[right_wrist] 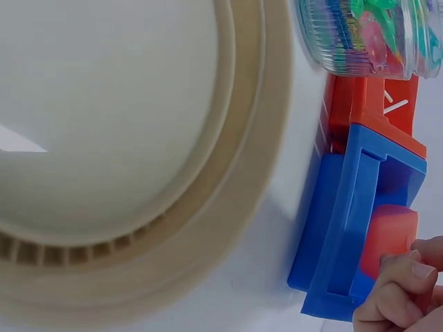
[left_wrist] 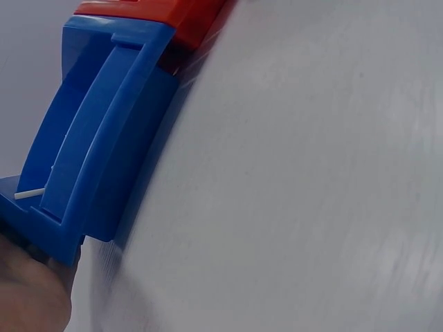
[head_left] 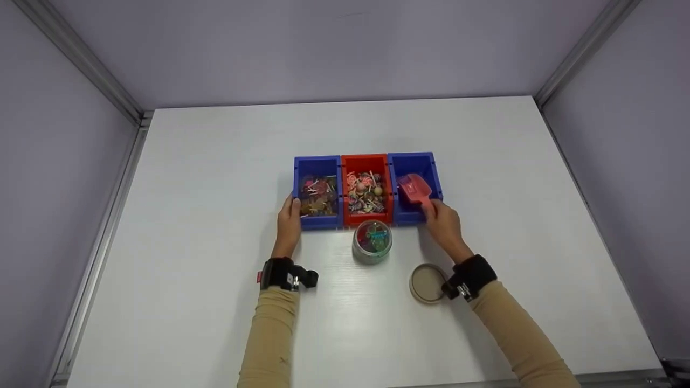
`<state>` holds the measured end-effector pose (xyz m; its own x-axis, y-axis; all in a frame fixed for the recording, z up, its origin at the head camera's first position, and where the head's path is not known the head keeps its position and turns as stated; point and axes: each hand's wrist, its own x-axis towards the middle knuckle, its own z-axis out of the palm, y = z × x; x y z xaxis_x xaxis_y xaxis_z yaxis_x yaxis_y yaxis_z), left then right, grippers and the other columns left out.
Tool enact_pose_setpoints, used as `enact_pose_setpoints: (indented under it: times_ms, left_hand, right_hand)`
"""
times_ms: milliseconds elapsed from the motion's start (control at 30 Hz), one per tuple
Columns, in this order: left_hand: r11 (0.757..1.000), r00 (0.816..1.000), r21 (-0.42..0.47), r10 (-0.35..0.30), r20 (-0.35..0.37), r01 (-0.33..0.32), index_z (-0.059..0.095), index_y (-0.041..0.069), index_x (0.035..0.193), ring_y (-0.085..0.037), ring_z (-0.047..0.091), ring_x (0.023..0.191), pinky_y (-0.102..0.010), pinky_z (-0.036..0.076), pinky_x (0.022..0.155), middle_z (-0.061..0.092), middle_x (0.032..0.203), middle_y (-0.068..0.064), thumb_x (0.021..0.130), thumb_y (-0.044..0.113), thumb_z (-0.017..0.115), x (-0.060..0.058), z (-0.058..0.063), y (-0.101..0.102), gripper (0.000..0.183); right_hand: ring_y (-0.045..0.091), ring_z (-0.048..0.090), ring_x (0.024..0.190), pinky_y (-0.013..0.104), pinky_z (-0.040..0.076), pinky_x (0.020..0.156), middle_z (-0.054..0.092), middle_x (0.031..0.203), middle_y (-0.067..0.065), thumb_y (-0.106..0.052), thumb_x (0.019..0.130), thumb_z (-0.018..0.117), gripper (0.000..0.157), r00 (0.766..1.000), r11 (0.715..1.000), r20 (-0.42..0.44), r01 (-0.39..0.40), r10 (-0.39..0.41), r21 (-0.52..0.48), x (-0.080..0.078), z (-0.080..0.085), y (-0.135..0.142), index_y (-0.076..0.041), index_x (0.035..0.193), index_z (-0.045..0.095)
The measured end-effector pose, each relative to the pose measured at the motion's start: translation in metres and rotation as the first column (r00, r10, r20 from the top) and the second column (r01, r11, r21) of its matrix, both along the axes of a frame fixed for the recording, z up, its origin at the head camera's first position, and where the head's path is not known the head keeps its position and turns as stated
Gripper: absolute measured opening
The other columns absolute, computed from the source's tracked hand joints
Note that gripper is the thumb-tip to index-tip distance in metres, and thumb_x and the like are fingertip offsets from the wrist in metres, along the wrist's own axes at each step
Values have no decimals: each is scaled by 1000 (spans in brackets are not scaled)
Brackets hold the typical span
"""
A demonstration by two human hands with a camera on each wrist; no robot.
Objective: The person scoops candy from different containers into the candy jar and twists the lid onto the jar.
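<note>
My right hand (head_left: 446, 225) grips the handle of a translucent pink scoop (head_left: 415, 187). The scoop's head lies inside the right blue bin (head_left: 412, 163), where no candy shows. At the opposite end, my left hand (head_left: 288, 223) rests against the outer side of the left blue bin (head_left: 318, 222), near its front corner. That bin contains wrapped lollipops (head_left: 319, 188). Between the two blue bins stands a red bin (head_left: 366, 161) with mixed lollipops and candy-like pieces (head_left: 366, 189). In the right wrist view, curled fingers (right_wrist: 398, 294) hold the scoop (right_wrist: 389, 234) over the bin's edge.
A clear ribbed jar (head_left: 372, 242) with colourful pieces inside stands right in front of the red bin. Its round beige lid (head_left: 428, 283) lies on the white table (head_left: 205, 242), close under my right wrist. Grey panels (head_left: 345, 54) surround the table's back and sides.
</note>
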<state>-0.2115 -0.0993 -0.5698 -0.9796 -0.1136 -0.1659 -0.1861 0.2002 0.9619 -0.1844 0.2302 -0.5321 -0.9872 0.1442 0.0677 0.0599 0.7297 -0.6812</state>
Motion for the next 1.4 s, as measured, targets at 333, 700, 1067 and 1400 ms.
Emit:
enact_pose_setpoints:
  times_ms: [333,700,1067,1400]
  left_hand:
    - [1000,1000,17,15,-3,-15,31,-1,149,-32,29,148,-43,24,124,35,155,-21,106,24,34,0,0,1,50]
    - [1000,1000,22,8,-16,-8,30,-3,149,-34,29,147,-45,26,123,35,154,-22,106,22,34,0,-1,0,50]
    - [1000,1000,8,15,-4,-15,31,-4,148,-35,28,147,-45,25,124,34,154,-23,106,24,35,1,-1,1,51]
    - [1000,1000,0,21,-18,-20,32,-5,147,-36,29,147,-45,25,124,35,153,-24,105,22,35,1,0,1,50]
  right_hand:
    - [28,53,69,33,40,62,61,77,21,-13,96,57,26,999,999,-27,-35,35,-8,10,11,7,9,107,65]
    - [12,40,60,24,32,56,58,68,15,-11,94,60,20,994,998,-91,-52,54,20,33,14,19,6,104,67]
    - [3,40,60,18,33,55,61,68,12,-6,90,64,18,977,984,-123,-176,174,-2,60,33,16,7,102,68]
    - [0,43,61,18,38,56,67,71,12,-3,86,68,18,967,966,-56,-251,248,-69,76,46,4,5,101,71]
